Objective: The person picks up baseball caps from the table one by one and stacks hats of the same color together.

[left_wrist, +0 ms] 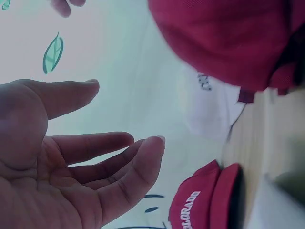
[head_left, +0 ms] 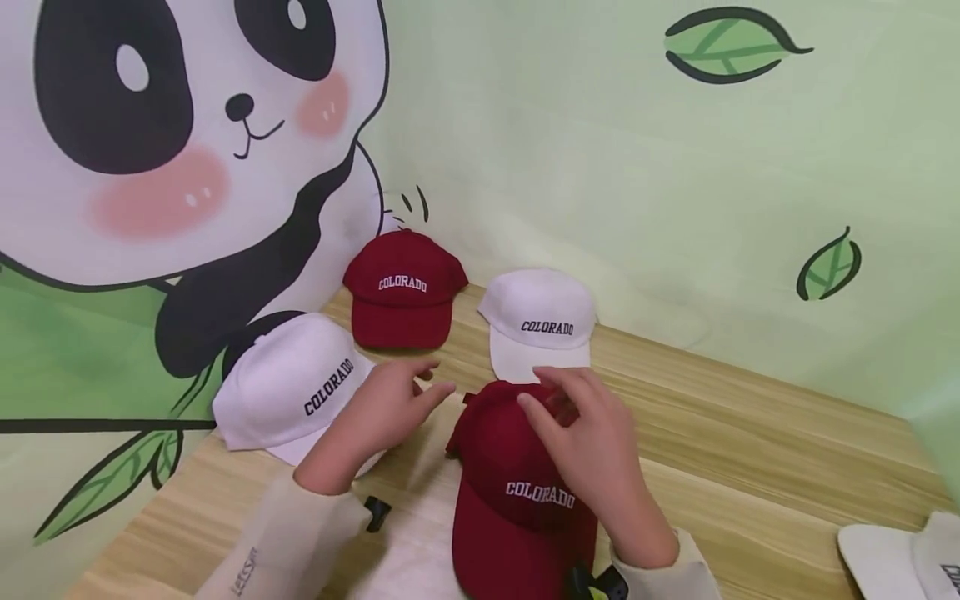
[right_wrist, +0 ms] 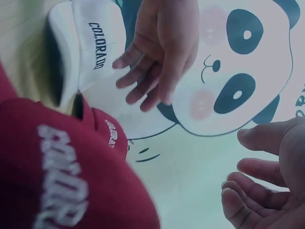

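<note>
A dark red cap (head_left: 517,467) with white COLORADO lettering lies closest on the table, its brim toward me. Over its crown hovers my right hand (head_left: 600,433), fingers loosely bent, with a gap between it and the cap in the right wrist view. My left hand (head_left: 375,417) is raised between this cap and a white cap (head_left: 281,383) at left, overlapping that one's brim in the head view. Nothing sits between the parted thumb and fingers of the left hand in its wrist view. Farther back stand another red cap (head_left: 405,287) and another white cap (head_left: 540,317).
One more white cap (head_left: 900,554) is cut off at the lower right edge. The wooden table (head_left: 750,467) meets a pale green backdrop (head_left: 600,167) with leaves behind the caps. A large printed panda (head_left: 210,208) covers the left wall.
</note>
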A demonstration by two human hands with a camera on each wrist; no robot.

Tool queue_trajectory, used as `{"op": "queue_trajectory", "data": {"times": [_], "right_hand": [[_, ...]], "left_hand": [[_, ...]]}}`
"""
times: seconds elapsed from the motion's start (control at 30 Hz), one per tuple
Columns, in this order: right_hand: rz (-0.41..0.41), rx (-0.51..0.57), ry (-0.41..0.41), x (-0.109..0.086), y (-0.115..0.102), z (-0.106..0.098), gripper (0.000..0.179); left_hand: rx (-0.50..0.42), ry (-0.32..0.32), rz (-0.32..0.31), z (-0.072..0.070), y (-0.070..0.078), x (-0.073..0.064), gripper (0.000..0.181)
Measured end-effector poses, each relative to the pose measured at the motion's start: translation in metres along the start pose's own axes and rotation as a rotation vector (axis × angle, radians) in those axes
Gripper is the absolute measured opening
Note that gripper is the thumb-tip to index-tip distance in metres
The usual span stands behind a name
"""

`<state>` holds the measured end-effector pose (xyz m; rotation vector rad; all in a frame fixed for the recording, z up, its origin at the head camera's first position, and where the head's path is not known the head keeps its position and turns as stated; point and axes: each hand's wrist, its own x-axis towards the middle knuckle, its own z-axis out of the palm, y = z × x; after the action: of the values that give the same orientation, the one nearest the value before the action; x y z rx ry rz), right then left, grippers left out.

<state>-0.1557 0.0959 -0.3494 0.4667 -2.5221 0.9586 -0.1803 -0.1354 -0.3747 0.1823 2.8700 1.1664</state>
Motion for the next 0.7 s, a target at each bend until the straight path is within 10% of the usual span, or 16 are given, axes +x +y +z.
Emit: {"op": "queue_trajectory", "data": {"times": [0.7], "right_hand": [[0.26, 0.272, -0.464, 0.11, -0.014, 0.039, 0.044]], "left_hand": [[-0.031, 0.071, -0.194, -0.043, -0.029, 0.07, 0.059]]}}
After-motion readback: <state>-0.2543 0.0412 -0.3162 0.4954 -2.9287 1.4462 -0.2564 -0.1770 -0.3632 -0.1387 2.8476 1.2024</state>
